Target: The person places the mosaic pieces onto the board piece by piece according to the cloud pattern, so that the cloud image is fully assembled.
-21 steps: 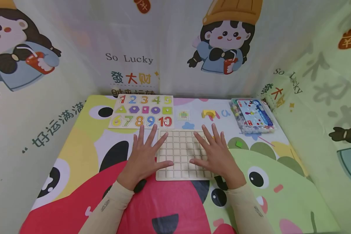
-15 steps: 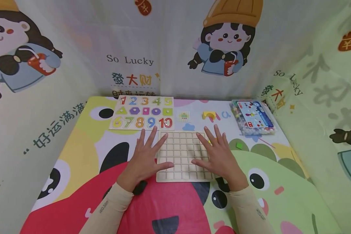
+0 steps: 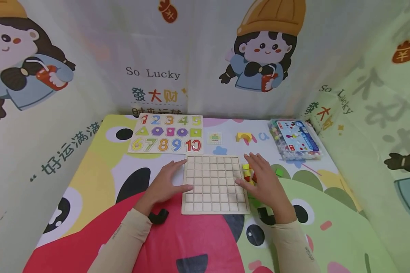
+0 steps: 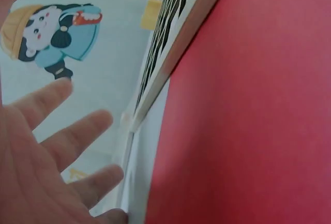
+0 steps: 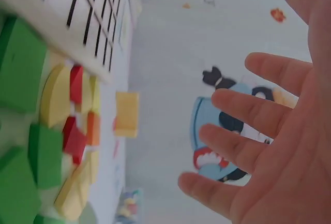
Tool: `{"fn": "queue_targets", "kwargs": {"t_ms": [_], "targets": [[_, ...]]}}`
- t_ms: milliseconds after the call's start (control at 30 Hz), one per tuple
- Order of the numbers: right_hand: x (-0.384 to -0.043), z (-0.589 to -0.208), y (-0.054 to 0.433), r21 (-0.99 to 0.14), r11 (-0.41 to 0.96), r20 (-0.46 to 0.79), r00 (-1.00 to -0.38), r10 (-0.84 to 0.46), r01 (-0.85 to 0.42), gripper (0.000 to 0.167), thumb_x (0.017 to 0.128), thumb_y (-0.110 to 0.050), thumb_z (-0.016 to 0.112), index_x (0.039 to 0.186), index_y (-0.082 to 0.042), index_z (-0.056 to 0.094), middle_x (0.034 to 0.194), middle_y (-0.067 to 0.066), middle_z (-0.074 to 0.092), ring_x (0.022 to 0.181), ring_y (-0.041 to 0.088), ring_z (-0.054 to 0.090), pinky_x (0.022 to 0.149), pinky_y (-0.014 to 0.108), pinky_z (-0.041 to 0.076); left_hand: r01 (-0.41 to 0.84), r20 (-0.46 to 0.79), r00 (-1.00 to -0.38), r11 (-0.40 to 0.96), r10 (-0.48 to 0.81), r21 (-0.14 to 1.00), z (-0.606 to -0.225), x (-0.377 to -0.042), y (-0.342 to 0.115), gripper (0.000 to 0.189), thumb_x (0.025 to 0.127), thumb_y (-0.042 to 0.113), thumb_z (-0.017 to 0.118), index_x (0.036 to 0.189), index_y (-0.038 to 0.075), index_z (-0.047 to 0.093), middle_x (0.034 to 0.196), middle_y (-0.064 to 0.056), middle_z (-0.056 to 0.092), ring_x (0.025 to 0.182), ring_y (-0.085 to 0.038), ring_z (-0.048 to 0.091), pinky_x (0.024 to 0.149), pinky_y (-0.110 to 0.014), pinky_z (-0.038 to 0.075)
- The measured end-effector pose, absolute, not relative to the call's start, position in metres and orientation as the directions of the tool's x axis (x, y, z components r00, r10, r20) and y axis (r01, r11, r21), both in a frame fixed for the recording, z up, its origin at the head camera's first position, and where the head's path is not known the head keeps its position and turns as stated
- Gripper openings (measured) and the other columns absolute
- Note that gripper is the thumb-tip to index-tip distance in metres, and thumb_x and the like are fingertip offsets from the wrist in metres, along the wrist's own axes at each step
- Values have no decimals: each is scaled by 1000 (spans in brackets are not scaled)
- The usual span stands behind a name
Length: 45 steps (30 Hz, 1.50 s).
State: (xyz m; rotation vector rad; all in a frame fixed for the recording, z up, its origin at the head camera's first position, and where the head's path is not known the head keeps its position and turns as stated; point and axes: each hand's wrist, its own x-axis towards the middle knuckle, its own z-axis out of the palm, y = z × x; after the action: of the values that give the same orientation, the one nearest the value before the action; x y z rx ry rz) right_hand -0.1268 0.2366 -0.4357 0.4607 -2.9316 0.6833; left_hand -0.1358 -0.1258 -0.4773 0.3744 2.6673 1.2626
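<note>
A pale wooden grid board (image 3: pixel 212 185) lies flat at the middle of the table in the head view. My left hand (image 3: pixel 162 185) hovers at its left edge, thumb and fingers apart, holding nothing. On the other side my right hand (image 3: pixel 264 185) is over the board's right edge, palm turned inward, also holding nothing. Colored wooden blocks (image 3: pixel 246 172) lie beside the board, partly hidden under the right hand. The right wrist view shows them as green blocks (image 5: pixel 20 63), yellow pieces (image 5: pixel 54 97) and red pieces (image 5: pixel 74 138).
Behind the board lies a number and shape puzzle (image 3: pixel 165 131). A small patterned card (image 3: pixel 215 138) and a yellow arch block (image 3: pixel 243 136) are at the back. A clear box of colored pieces (image 3: pixel 295 139) stands back right, with a green block (image 3: pixel 279 172) nearer.
Both hands have moved outward from over the board and turned from palms down to palms facing inward. More of the grid and the blocks at its right now show.
</note>
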Motion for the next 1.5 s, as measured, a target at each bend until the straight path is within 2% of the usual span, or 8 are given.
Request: {"fn": "queue_targets", "kwargs": {"t_ms": [167, 267, 467, 933, 1233, 1367, 1500], "targets": [[-129, -441, 249, -540, 797, 153, -962, -225, -272, 86, 92, -45, 81, 162, -15, 43, 170, 18, 36, 156, 45, 34, 118, 73, 37, 181, -53, -945, 647, 324, 741, -484, -138, -132, 100, 72, 53, 91, 158, 25, 50, 164, -10, 47, 161, -43, 23, 130, -72, 5], [-130, -444, 257, -599, 756, 168, -965, -201, -262, 82, 93, -40, 81, 160, -12, 45, 168, 17, 40, 154, 43, 38, 120, 71, 37, 220, -40, -938, 681, 344, 699, -486, -139, -135, 100, 68, 51, 94, 156, 24, 53, 163, -8, 49, 161, -43, 23, 127, -77, 2], [-132, -451, 267, -630, 739, 167, -971, -169, -237, 79, 93, -41, 81, 158, -10, 48, 163, 17, 47, 148, 42, 47, 112, 67, 47, 272, -37, -922, 715, 384, 644, -487, -139, -137, 100, 65, 49, 95, 154, 21, 57, 167, -8, 45, 161, -46, 20, 124, -81, 1], [-136, -458, 267, -578, 779, 174, -970, -172, -242, 70, 90, -33, 86, 147, -4, 59, 149, 20, 60, 135, 43, 58, 106, 63, 53, 291, -64, -903, 712, 426, 640, -490, -138, -141, 100, 64, 45, 97, 152, 17, 59, 169, -7, 42, 162, -45, 14, 126, -76, -4], [-137, -448, 278, -522, 845, 89, -993, -80, -114, 56, 97, -25, 77, 147, -6, 60, 147, 24, 61, 123, 46, 64, 104, 64, 54, 284, -92, -890, 699, 447, 656, -490, -139, -141, 102, 65, 44, 97, 154, 18, 56, 171, -3, 39, 164, -44, 9, 127, -74, -8], [-147, -445, 284, -473, 868, 92, -989, -119, -149, 48, 97, -18, 76, 140, 0, 65, 139, 26, 67, 123, 47, 64, 105, 64, 53, 283, -98, -886, 696, 454, 660, -490, -139, -141, 103, 65, 44, 97, 155, 17, 55, 172, -2, 38, 164, -44, 8, 127, -73, -8], [-165, -444, 286, -435, 885, 27, -985, -172, -166, 43, 97, -18, 78, 135, 0, 69, 134, 23, 70, 125, 45, 63, 107, 64, 52, 277, -102, -890, 703, 445, 655, -490, -139, -142, 103, 64, 43, 97, 155, 17, 55, 172, -2, 37, 164, -44, 7, 128, -73, -8]]}}
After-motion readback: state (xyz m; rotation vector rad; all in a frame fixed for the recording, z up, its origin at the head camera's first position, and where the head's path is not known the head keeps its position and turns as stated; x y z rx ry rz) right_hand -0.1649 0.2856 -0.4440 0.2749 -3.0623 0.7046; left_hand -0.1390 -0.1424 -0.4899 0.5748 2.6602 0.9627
